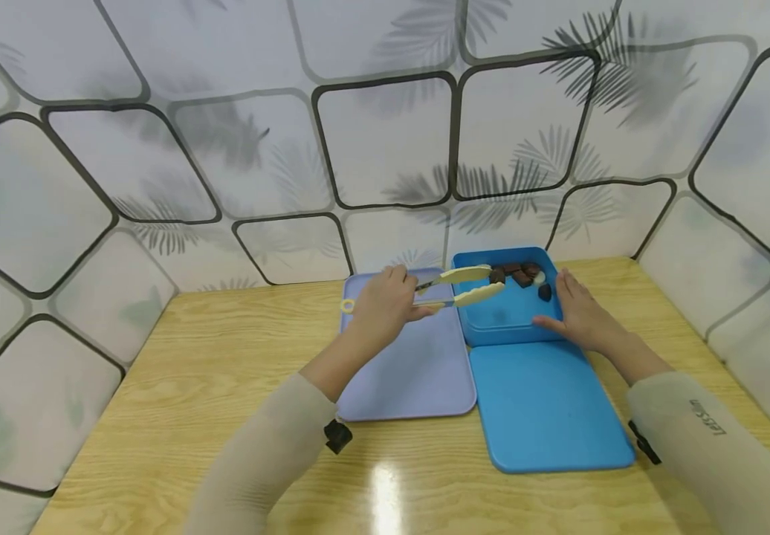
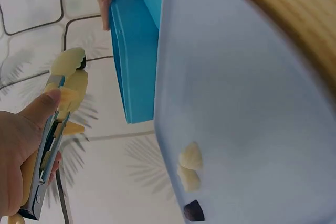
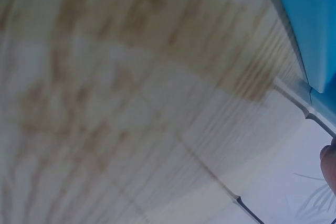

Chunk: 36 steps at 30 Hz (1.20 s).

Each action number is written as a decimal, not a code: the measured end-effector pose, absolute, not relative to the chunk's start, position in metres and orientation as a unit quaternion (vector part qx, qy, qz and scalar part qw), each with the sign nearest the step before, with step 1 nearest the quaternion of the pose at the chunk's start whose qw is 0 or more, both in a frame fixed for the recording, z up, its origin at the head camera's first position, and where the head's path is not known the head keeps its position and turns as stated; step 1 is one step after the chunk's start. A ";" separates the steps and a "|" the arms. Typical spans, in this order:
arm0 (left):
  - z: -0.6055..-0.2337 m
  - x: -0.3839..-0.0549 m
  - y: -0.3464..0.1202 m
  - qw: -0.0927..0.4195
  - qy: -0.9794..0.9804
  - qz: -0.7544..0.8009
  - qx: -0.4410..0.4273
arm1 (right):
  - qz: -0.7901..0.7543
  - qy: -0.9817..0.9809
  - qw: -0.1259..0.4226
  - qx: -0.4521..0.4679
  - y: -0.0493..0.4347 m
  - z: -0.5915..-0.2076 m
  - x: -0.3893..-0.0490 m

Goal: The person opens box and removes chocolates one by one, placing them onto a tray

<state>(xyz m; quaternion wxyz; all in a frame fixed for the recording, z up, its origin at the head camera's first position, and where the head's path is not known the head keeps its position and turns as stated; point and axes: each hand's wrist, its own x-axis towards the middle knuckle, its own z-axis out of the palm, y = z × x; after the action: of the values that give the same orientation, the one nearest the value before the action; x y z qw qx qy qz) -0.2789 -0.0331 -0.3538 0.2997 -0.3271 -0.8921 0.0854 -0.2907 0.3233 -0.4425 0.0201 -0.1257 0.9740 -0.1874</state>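
Note:
My left hand grips a pair of tongs with pale yellow tips. Between those tips is a dark brown chocolate-like piece, over the left part of the open blue box. Several brown pieces and a whitish one lie in the box towards its back right. Against the box's right wall rests my right hand, fingers extended along it and thumb at the front corner. The left wrist view shows the tongs from the side, the dark piece mostly hidden by the tips.
A lilac tray stands left of the box; two pale shell-shaped pieces and a dark piece lie on it near one edge. In front of the box is a flat blue lid. A patterned wall backs the wooden table.

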 end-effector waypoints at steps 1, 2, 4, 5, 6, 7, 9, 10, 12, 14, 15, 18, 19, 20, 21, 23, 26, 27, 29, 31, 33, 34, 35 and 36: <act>-0.356 -0.278 -0.038 0.306 -0.891 0.078 -0.326 | -0.189 0.974 0.022 -0.125 0.323 -0.442 -0.290; -0.359 -0.276 -0.042 0.309 -0.891 0.069 -0.325 | -0.191 0.973 0.022 -0.125 0.323 -0.442 -0.290; -0.364 -0.274 -0.052 0.319 -0.890 0.066 -0.320 | -0.195 0.973 0.023 -0.125 0.322 -0.441 -0.289; -0.367 -0.273 -0.057 0.322 -0.889 0.064 -0.318 | -0.198 0.972 0.023 -0.126 0.322 -0.441 -0.289; -0.371 -0.272 -0.061 0.325 -0.890 0.060 -0.316 | -0.199 0.971 0.023 -0.128 0.322 -0.441 -0.288; -0.373 -0.271 -0.066 0.328 -0.889 0.057 -0.315 | -0.202 0.971 0.022 -0.129 0.322 -0.440 -0.288; -0.378 -0.269 -0.074 0.334 -0.886 0.052 -0.318 | -0.203 0.970 0.020 -0.132 0.322 -0.439 -0.287; -0.379 -0.268 -0.078 0.336 -0.884 0.049 -0.321 | -0.206 0.969 0.021 -0.133 0.322 -0.438 -0.287; -0.382 -0.265 -0.085 0.339 -0.881 0.045 -0.328 | -0.206 0.969 0.021 -0.131 0.322 -0.438 -0.287; -0.383 -0.261 -0.092 0.340 -0.878 0.053 -0.333 | -0.209 0.969 0.023 -0.130 0.322 -0.438 -0.287; -0.384 -0.259 -0.095 0.341 -0.877 0.059 -0.333 | -0.211 0.969 0.025 -0.129 0.322 -0.438 -0.287; -0.385 -0.252 -0.106 0.335 -0.879 0.073 -0.332 | -0.208 0.970 0.028 -0.126 0.321 -0.439 -0.287; -0.385 -0.249 -0.110 0.335 -0.879 0.078 -0.331 | -0.208 0.970 0.029 -0.126 0.321 -0.439 -0.288; -0.386 -0.247 -0.114 0.336 -0.878 0.078 -0.331 | -0.208 0.969 0.029 -0.126 0.321 -0.439 -0.288; -0.387 -0.246 -0.118 0.337 -0.878 0.083 -0.330 | -0.207 0.970 0.029 -0.126 0.321 -0.438 -0.287; -0.388 -0.242 -0.126 0.339 -0.878 0.080 -0.329 | -0.209 0.969 0.027 -0.128 0.321 -0.438 -0.287; -0.393 -0.237 -0.139 0.333 -0.880 0.073 -0.329 | -0.208 0.969 0.022 -0.132 0.322 -0.439 -0.288; -0.394 -0.236 -0.143 0.328 -0.883 0.074 -0.328 | -0.211 0.968 0.021 -0.133 0.322 -0.439 -0.289; -0.397 -0.232 -0.151 0.318 -0.888 0.065 -0.325 | -0.211 0.968 0.019 -0.134 0.323 -0.441 -0.290; -0.401 -0.230 -0.159 0.314 -0.892 0.062 -0.320 | -0.213 0.968 0.020 -0.135 0.323 -0.442 -0.291; -0.404 -0.228 -0.166 0.316 -0.893 0.059 -0.315 | -0.215 0.967 0.023 -0.134 0.323 -0.443 -0.291; -0.406 -0.227 -0.169 0.319 -0.893 0.058 -0.314 | -0.215 0.967 0.023 -0.133 0.323 -0.443 -0.291; -0.408 -0.227 -0.172 0.321 -0.892 0.061 -0.311 | -0.215 0.968 0.024 -0.131 0.324 -0.443 -0.291; -0.410 -0.226 -0.174 0.322 -0.892 0.064 -0.309 | -0.213 0.968 0.025 -0.130 0.324 -0.443 -0.292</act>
<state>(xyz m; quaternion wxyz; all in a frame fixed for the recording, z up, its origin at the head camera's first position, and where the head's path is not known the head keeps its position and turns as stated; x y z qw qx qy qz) -0.2259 -0.1744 -0.4101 0.3224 -0.3091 -0.8924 0.0639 -0.2917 0.3241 -0.4430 0.0249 -0.1295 0.9680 -0.2133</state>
